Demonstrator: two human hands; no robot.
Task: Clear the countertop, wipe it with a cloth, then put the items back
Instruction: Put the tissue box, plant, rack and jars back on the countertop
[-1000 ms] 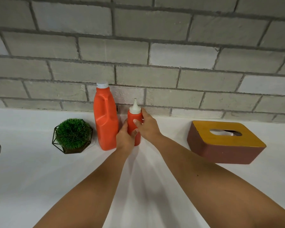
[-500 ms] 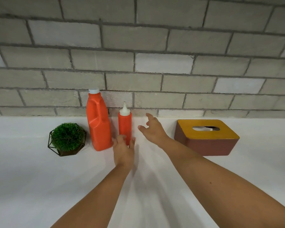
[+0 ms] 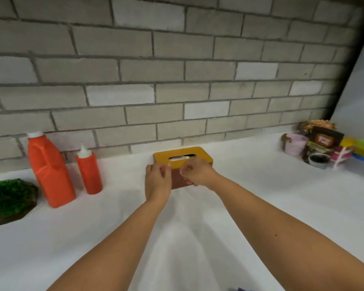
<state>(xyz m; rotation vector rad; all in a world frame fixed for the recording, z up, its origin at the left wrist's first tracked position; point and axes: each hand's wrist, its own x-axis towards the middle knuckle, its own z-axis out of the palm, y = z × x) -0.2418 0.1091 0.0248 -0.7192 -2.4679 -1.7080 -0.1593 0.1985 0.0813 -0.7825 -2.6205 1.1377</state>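
The left hand (image 3: 158, 181) gripped the box (image 3: 185, 153) at its left end, fingers wrapped narrowly round the side and thumb on the lid's edge. The right hand (image 3: 195, 173) was at the front right, fingers curled tight against the front face and thumb at the lid, pinching it. One box, with a single tissue in its slot, stood on the counter (image 3: 250, 206) close to the wall (image 3: 177, 91). To its left stood two orange bottles, a big bottle (image 3: 48, 171) and a small bottle (image 3: 88, 173) just beside it, then one plant (image 3: 11, 198). A blurred clutter (image 3: 319, 143) sat far right, uncountable.
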